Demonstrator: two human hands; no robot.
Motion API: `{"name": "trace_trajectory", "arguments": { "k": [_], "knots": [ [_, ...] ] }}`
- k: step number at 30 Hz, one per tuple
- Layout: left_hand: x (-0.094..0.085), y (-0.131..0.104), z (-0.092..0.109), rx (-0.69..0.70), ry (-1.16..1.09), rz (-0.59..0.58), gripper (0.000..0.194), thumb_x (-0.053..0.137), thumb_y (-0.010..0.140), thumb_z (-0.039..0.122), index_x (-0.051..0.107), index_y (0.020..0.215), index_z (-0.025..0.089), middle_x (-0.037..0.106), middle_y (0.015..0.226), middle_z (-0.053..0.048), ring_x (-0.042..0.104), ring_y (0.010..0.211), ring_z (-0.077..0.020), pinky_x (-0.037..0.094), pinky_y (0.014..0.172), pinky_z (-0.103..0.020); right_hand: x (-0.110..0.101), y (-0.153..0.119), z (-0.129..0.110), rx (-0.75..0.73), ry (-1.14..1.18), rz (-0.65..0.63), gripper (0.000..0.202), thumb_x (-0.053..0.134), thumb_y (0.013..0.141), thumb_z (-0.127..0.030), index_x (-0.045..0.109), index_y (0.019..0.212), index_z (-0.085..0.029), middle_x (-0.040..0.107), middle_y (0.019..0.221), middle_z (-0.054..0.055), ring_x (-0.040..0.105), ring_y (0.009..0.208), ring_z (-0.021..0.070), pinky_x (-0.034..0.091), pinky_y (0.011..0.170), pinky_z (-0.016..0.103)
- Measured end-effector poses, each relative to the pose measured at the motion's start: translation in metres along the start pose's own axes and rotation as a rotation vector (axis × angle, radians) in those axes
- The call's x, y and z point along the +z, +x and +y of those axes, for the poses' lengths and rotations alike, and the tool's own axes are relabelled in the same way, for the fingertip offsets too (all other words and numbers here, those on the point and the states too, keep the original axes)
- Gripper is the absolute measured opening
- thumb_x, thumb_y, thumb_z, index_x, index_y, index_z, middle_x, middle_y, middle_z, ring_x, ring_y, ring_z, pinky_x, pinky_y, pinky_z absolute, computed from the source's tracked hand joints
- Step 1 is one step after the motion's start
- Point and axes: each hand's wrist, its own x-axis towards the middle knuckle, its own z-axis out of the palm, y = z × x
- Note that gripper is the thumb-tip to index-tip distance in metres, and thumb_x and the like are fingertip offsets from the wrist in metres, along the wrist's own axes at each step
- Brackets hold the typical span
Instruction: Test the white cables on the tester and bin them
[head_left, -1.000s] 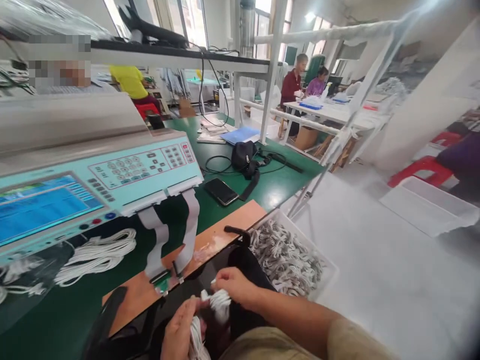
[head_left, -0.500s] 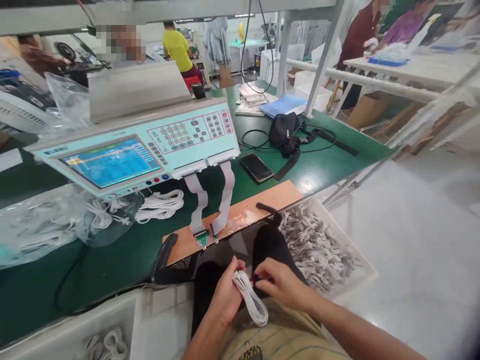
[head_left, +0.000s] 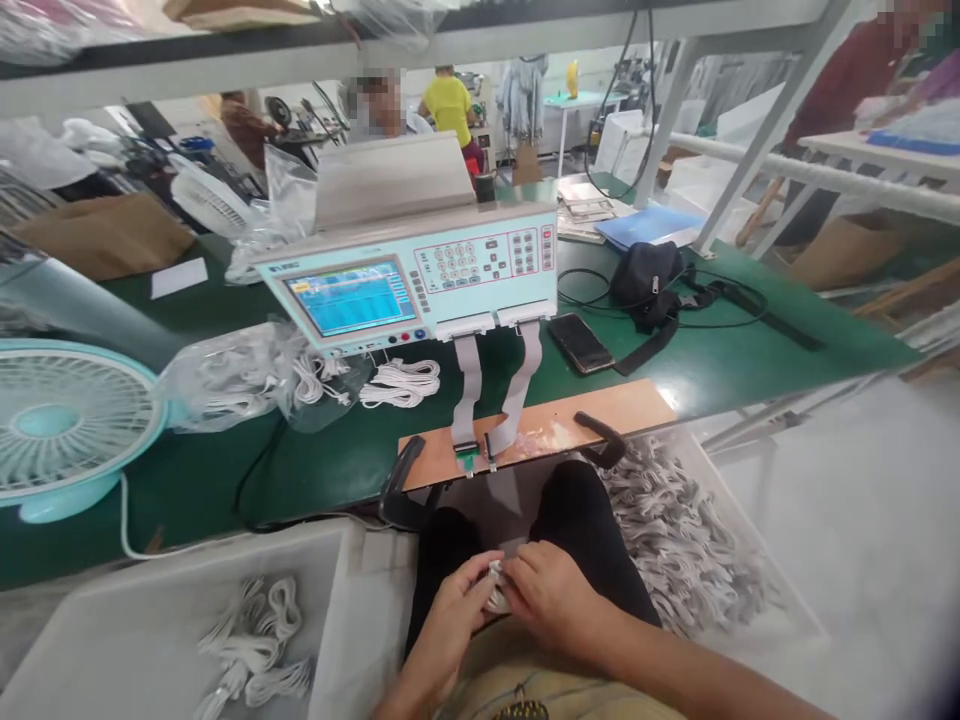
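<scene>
Low over my lap, my left hand [head_left: 459, 610] is closed around a coiled white cable [head_left: 496, 590]. Only a small part of the coil shows between my hands. My right hand [head_left: 551, 598] presses in from the other side, its fingers bent and pinching at the coil's near end. The fingertips hide what exactly they grip there. Just ahead of my knees, a wooden board [head_left: 637, 402] lies along the bench edge, with two flat grey ribbon cables [head_left: 466, 390] running down to small connectors on it from a tester [head_left: 480, 265] with a lit screen.
A bin heaped with bundled cables [head_left: 682, 540] stands at my right. Another white bin [head_left: 322, 590] with several coils [head_left: 255, 640] is at my left. On the green bench are a fan [head_left: 52, 425], bagged cables [head_left: 225, 385], a phone [head_left: 581, 343] and a black pouch [head_left: 646, 283].
My right hand has come across to the coil in my left hand, and both now meet on it. My view has swung left, bringing the fan and more of the left bin into sight.
</scene>
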Motion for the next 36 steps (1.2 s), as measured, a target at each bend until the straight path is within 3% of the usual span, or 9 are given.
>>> {"name": "trace_trajectory", "arguments": {
  "k": [3,6,10,13,17,21,24,29,36],
  "knots": [
    [-0.007,0.012,0.01,0.079,0.106,0.042,0.032,0.075,0.062,0.038,0.068,0.082,0.014,0.064,0.072,-0.002,0.057,0.064,-0.0135,0.046,0.058,-0.022,-0.001,0.018,0.002,0.056,0.191,0.074,0.009,0.051,0.076,-0.015,0.058,0.072,-0.016,0.057,0.065,0.003,0.051,0.06,0.0152,0.037,0.057,0.026],
    [-0.005,0.025,0.024,0.195,0.114,0.096,0.029,0.075,0.062,0.04,0.065,0.069,0.013,0.058,0.059,0.002,0.052,0.054,-0.0097,0.044,0.052,-0.019,-0.007,0.039,0.008,0.222,0.493,0.169,0.015,0.049,0.078,-0.018,0.057,0.067,-0.017,0.055,0.062,0.0,0.049,0.057,0.0123,0.035,0.054,0.023],
    [0.005,0.041,0.034,0.346,0.077,0.178,0.03,0.07,0.066,0.043,0.064,0.071,0.014,0.058,0.062,0.001,0.053,0.057,-0.0121,0.049,0.052,-0.022,-0.011,0.064,0.019,0.419,0.855,0.285,0.027,0.05,0.083,-0.035,0.057,0.065,-0.016,0.051,0.06,-0.001,0.046,0.057,0.0127,0.036,0.055,0.023],
    [0.01,0.05,0.035,0.401,0.075,0.224,0.032,0.068,0.067,0.045,0.065,0.073,0.013,0.059,0.063,0.0,0.054,0.058,-0.0139,0.05,0.051,-0.023,-0.004,0.074,0.03,0.512,1.065,0.293,0.033,0.056,0.079,-0.045,0.057,0.064,-0.015,0.049,0.056,-0.002,0.043,0.053,0.0121,0.034,0.051,0.023],
    [0.008,0.057,0.034,0.415,0.066,0.226,0.032,0.067,0.069,0.044,0.065,0.076,0.013,0.059,0.064,-0.001,0.054,0.058,-0.0141,0.052,0.051,-0.025,0.004,0.079,0.038,0.531,1.125,0.292,0.034,0.059,0.077,-0.047,0.06,0.067,-0.014,0.05,0.056,-0.002,0.043,0.052,0.0116,0.034,0.05,0.023],
    [0.0,0.06,0.036,0.432,0.115,0.194,0.031,0.064,0.072,0.044,0.065,0.08,0.014,0.059,0.067,-0.001,0.055,0.06,-0.0144,0.052,0.053,-0.025,-0.001,0.083,0.037,0.514,1.103,0.297,0.034,0.061,0.076,-0.046,0.059,0.064,-0.015,0.049,0.054,-0.003,0.041,0.05,0.0104,0.032,0.049,0.022],
    [-0.009,0.06,0.042,0.423,0.241,0.118,0.031,0.06,0.075,0.044,0.065,0.077,0.014,0.058,0.061,0.0,0.055,0.059,-0.0144,0.05,0.053,-0.024,-0.01,0.086,0.033,0.541,1.136,0.286,0.036,0.063,0.072,-0.048,0.058,0.06,-0.014,0.048,0.051,-0.003,0.039,0.048,0.0097,0.031,0.047,0.022],
    [-0.017,0.058,0.056,0.404,0.334,-0.023,0.032,0.057,0.077,0.045,0.065,0.07,0.015,0.061,0.067,-0.002,0.056,0.065,-0.0168,0.048,0.055,-0.023,-0.018,0.092,0.024,0.714,1.371,0.263,0.036,0.072,0.062,-0.047,0.062,0.063,-0.013,0.056,0.051,-0.001,0.043,0.045,0.0102,0.031,0.046,0.022],
    [-0.01,0.068,0.054,0.477,0.243,0.13,0.03,0.061,0.073,0.042,0.06,0.057,0.016,0.055,0.056,0.0,0.052,0.06,-0.0151,0.043,0.06,-0.024,-0.016,0.095,0.021,0.74,1.494,0.305,0.036,0.076,0.058,-0.045,0.064,0.064,-0.012,0.062,0.057,0.002,0.048,0.048,0.0111,0.035,0.05,0.023]
  ]
}}
